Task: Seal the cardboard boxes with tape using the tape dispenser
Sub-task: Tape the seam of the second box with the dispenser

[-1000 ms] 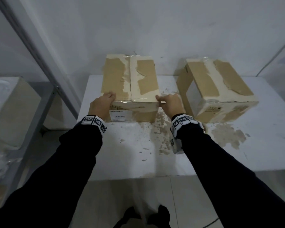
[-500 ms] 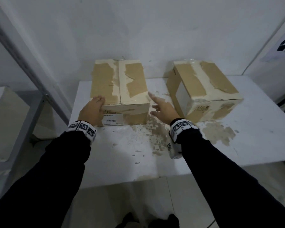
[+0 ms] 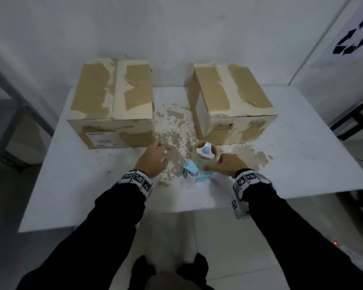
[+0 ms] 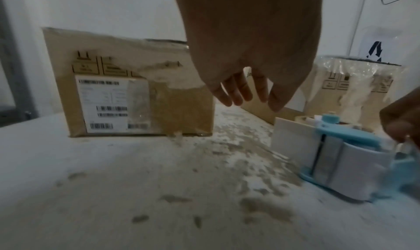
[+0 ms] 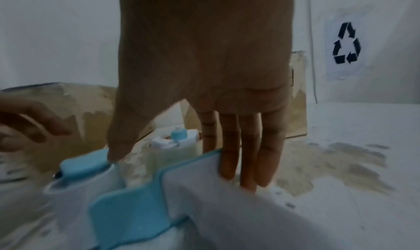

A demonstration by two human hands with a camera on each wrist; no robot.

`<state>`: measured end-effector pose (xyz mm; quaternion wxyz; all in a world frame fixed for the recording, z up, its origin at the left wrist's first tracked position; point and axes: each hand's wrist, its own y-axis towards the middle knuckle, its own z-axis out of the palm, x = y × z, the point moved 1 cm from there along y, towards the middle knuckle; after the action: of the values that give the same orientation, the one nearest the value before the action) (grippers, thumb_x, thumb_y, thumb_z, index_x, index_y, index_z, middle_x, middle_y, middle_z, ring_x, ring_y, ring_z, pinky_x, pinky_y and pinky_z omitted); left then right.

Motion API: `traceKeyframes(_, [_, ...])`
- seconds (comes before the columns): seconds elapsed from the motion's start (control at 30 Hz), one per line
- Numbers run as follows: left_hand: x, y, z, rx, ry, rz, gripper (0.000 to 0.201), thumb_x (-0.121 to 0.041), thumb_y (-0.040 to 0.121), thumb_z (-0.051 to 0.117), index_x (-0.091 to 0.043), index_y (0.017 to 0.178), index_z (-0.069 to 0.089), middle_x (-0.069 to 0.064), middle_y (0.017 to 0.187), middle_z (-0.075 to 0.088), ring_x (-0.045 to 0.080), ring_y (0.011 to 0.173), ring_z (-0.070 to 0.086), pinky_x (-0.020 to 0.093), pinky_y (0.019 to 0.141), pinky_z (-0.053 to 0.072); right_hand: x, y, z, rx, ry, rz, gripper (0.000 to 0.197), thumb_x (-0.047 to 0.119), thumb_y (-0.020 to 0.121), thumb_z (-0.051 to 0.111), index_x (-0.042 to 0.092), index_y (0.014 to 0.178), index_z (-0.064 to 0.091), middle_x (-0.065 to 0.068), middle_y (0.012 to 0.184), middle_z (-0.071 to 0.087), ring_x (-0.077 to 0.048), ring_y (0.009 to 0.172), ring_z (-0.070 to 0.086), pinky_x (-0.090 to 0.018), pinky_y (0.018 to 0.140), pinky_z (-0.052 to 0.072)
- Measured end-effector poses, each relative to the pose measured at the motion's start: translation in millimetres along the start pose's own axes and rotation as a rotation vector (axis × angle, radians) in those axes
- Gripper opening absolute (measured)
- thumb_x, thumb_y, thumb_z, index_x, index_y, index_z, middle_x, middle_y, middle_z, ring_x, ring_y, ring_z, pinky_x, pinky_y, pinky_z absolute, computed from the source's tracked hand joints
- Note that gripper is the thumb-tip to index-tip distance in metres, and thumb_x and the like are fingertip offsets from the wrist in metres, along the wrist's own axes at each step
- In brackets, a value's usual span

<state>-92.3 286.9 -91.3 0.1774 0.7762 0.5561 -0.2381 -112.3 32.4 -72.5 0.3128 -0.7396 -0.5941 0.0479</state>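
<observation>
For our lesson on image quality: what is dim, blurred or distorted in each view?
Head view: dim, the white table looks grey. Left wrist view: the blue-and-white plastic tape dispenser smears at right. Right wrist view: that dispenser blurs up close; the black recycling sign is clearer.

Pretty dim, flat, bluish light on my feed — no hard shadows. Both wrist views are smeary with motion blur, and the head view's edges bend.
</observation>
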Motion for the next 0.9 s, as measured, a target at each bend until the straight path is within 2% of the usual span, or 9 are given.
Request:
traceKeyframes(0.03, [-5, -1, 12, 0.034, 0.001, -0.044, 0.032, -0.009, 0.085, 0.056, -0.008, 0.117, 0.057, 0.014, 0.118, 0.046, 0.029, 0.109, 0.049, 0.038, 0.093, 0.044, -4, 2, 8, 0.047, -0.014, -0.007, 0.064, 0.059, 0.068, 0.075, 0.017, 0.113, 0.055, -0.009, 0.107, 0.064, -0.028, 0.101, 0.059, -0.029, 0.075, 0.045])
traceKeyframes(0.07, [-9, -2, 21, 0.056, -0.002, -0.087, 0.034, -0.01, 0.085, 0.057, -0.007, 0.119, 0.056, 0.014, 0.12, 0.045, 0.029, 0.111, 0.049, 0.038, 0.095, 0.043, -8, 5, 15, 0.074, -0.002, -0.003, 0.09, 0.052, 0.065, 0.081, 0.013, 0.134, 0.039, -0.011, 0.126, 0.057, -0.03, 0.115, 0.055, -0.032, 0.086, 0.045])
traceKeyframes(0.13, [-15, -4, 32, 0.091, -0.006, -0.184, 0.037, -0.013, 0.087, 0.057, -0.008, 0.123, 0.052, 0.013, 0.125, 0.043, 0.028, 0.115, 0.048, 0.036, 0.098, 0.041, -15, 9, 24, 0.099, 0.053, 0.014, 0.115, 0.033, 0.061, 0.088, 0.009, 0.144, 0.013, -0.015, 0.138, 0.049, -0.032, 0.122, 0.052, -0.036, 0.092, 0.044])
traceKeyframes(0.2, [-17, -6, 37, 0.115, -0.026, -0.267, 0.039, -0.016, 0.089, 0.056, -0.01, 0.127, 0.049, 0.011, 0.13, 0.04, 0.027, 0.118, 0.046, 0.035, 0.099, 0.04, -21, 13, 31, 0.08, 0.065, -0.001, 0.102, 0.021, 0.069, 0.083, 0.007, 0.141, 0.012, -0.019, 0.131, 0.053, -0.035, 0.116, 0.056, -0.035, 0.085, 0.044])
traceKeyframes(0.27, [-15, -10, 39, 0.104, -0.044, -0.307, 0.04, -0.015, 0.09, 0.055, -0.01, 0.129, 0.048, 0.011, 0.132, 0.039, 0.026, 0.12, 0.046, 0.034, 0.1, 0.04, -26, 13, 34, 0.022, 0.076, -0.05, 0.085, 0.022, 0.077, 0.074, 0.008, 0.137, 0.016, -0.019, 0.119, 0.061, -0.035, 0.107, 0.06, -0.031, 0.078, 0.042])
traceKeyframes(0.47, [-8, -26, 32, 0.048, -0.037, -0.425, 0.041, -0.014, 0.09, 0.053, -0.009, 0.13, 0.047, 0.013, 0.129, 0.041, 0.027, 0.12, 0.047, 0.036, 0.1, 0.041, -36, 7, 29, -0.111, 0.12, -0.25, 0.068, 0.028, 0.07, 0.076, 0.014, 0.12, 0.031, -0.008, 0.084, 0.056, -0.035, 0.084, 0.062, -0.031, 0.065, 0.04])
traceKeyframes(0.63, [-20, -32, 17, -0.092, -0.02, -0.473, 0.03, -0.017, 0.092, 0.052, -0.006, 0.12, 0.051, 0.015, 0.12, 0.051, 0.028, 0.108, 0.053, 0.036, 0.092, 0.043, -15, -6, 10, -0.116, 0.189, -0.424, 0.07, 0.021, 0.069, 0.077, 0.012, 0.123, 0.034, -0.009, 0.093, 0.063, -0.03, 0.083, 0.062, -0.033, 0.065, 0.047])
traceKeyframes(0.77, [-32, -32, -3, -0.299, -0.125, -0.526, 0.027, -0.02, 0.095, 0.045, 0.0, 0.11, 0.056, 0.02, 0.113, 0.06, 0.034, 0.103, 0.056, 0.036, 0.086, 0.043, 13, -15, -21, -0.244, 0.35, -0.525, 0.073, 0.025, 0.069, 0.079, 0.009, 0.128, 0.039, -0.006, 0.095, 0.061, -0.026, 0.083, 0.061, -0.036, 0.068, 0.052])
traceKeyframes(0.9, [-41, -22, -24, -0.332, -0.247, -0.575, 0.04, -0.034, 0.097, 0.039, -0.001, 0.103, 0.06, 0.017, 0.106, 0.064, 0.032, 0.099, 0.06, 0.039, 0.089, 0.046, 31, -16, -68, -0.414, 0.426, -0.55, 0.056, 0.025, 0.066, 0.076, 0.01, 0.115, 0.053, -0.007, 0.094, 0.066, -0.026, 0.082, 0.062, -0.034, 0.062, 0.048])
